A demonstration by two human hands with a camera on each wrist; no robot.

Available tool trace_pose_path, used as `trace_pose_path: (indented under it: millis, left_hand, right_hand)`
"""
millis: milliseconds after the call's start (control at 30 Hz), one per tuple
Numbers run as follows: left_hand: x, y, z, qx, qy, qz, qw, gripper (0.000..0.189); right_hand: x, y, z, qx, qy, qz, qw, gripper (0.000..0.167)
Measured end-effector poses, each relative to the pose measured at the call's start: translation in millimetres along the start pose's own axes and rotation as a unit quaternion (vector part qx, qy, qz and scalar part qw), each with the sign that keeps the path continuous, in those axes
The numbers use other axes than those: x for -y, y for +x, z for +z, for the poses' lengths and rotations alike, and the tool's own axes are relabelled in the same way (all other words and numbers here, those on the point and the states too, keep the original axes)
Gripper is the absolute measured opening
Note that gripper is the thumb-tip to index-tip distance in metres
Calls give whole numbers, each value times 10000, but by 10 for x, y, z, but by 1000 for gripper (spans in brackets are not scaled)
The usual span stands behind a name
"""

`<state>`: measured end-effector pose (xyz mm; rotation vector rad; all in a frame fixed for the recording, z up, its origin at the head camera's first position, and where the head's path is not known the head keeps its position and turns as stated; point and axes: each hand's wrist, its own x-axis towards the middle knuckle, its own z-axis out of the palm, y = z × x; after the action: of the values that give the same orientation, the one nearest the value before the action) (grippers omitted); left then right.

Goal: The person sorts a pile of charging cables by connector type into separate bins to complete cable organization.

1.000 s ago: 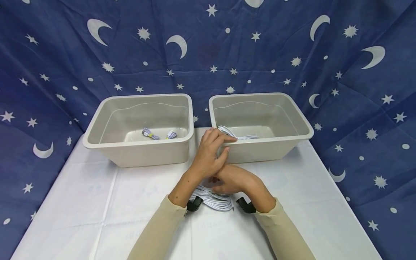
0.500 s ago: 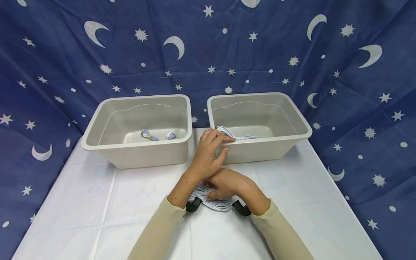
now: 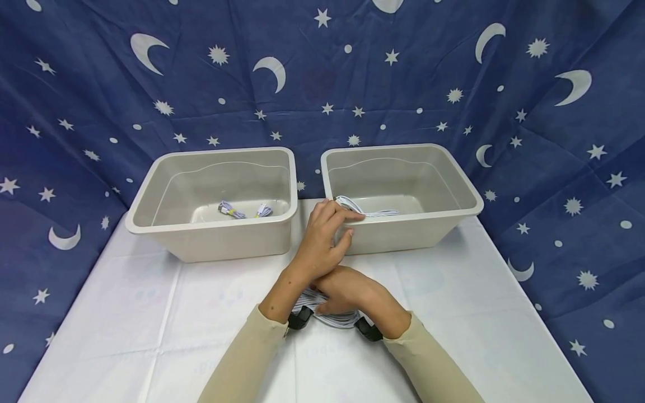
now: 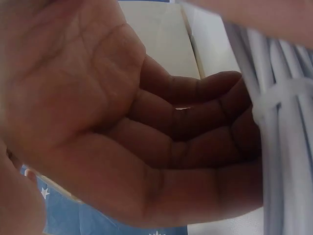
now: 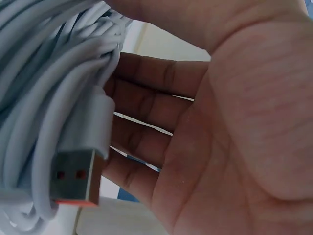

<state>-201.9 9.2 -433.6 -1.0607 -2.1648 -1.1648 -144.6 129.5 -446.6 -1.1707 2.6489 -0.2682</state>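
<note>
My left hand (image 3: 322, 238) is raised at the front left corner of the right bin (image 3: 403, 235); its fingers are loosely bent and overlap the rim. No object shows in the gap between its thumb and index finger. Crossed beneath it, my right hand (image 3: 345, 291) has its thumb over a thick coil of white USB cable (image 3: 342, 319) on the table. The right wrist view shows the fingers behind the coil and a USB plug (image 5: 76, 176) beside it. In the left wrist view a pale tie (image 4: 283, 100) binds the strands; the left fingertips are hidden behind them.
White cable (image 3: 382, 213) lies in the right bin behind the front rim. The left bin (image 3: 237, 240) contains two small lilac cable bundles with yellow ties, one (image 3: 232, 210) left of the other (image 3: 263, 210). A starry blue curtain (image 3: 428, 67) surrounds the white-covered table (image 3: 126, 324).
My right hand has slid left and a little nearer, further under my left forearm and over the cable coil. My left hand stays at the bin corner.
</note>
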Motion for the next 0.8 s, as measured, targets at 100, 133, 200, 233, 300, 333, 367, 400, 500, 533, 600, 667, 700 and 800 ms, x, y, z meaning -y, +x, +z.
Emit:
trace_pose_path:
  millis: [100,133,200,233,300,333,367,400,500,533,600,667,700,800]
  left_hand:
    - [2,-2,1,-8,11,15,10000,35]
    - [0,-2,0,-10,18,19,10000,35]
    - [-2,-2,-4,-4,25,13,10000,35]
    - [-2,-3,-6,-1,29,8,10000,35]
    - [-2,-4,-8,9,37,-3,10000,35]
    - [-4,-5,-10,12,40,-6,10000,35]
    - [-3,-4,-9,12,42,-7,10000,35]
    - [-1,-5,-8,7,45,-5,10000,35]
    - [-3,-4,-7,-25,43,20,10000,35]
    - [-4,-4,-7,-34,42,29,10000,35]
    - [-4,-2,-6,-50,36,46,10000,35]
    - [-7,1,-6,-48,24,52,10000,35]
    - [-6,2,-3,-45,21,51,10000,35]
    - [-6,4,3,-18,24,20,10000,36]
  right_hand:
    - [32,5,10,-30,-76,55,10000,41]
    - [41,7,14,-44,-81,65,9999,44]
    - [56,11,19,-65,-74,63,9999,47]
    - [62,14,21,-65,-91,63,9999,48]
    - [69,19,27,-75,-95,70,9999,48]
    - [71,22,32,-68,-91,71,9999,49]
    - [72,25,37,-56,-103,63,9999,49]
    - [72,27,42,-45,-123,57,9999,49]
    - [71,36,57,4,-120,49,9999,48]
    - [70,39,60,20,-125,50,9999,48]
    - [68,44,64,38,-131,51,9999,47]
    - [66,44,63,54,-115,53,9999,48]
    - [65,43,62,69,-107,53,9999,50]
    - [58,35,54,128,-54,54,9999,56]
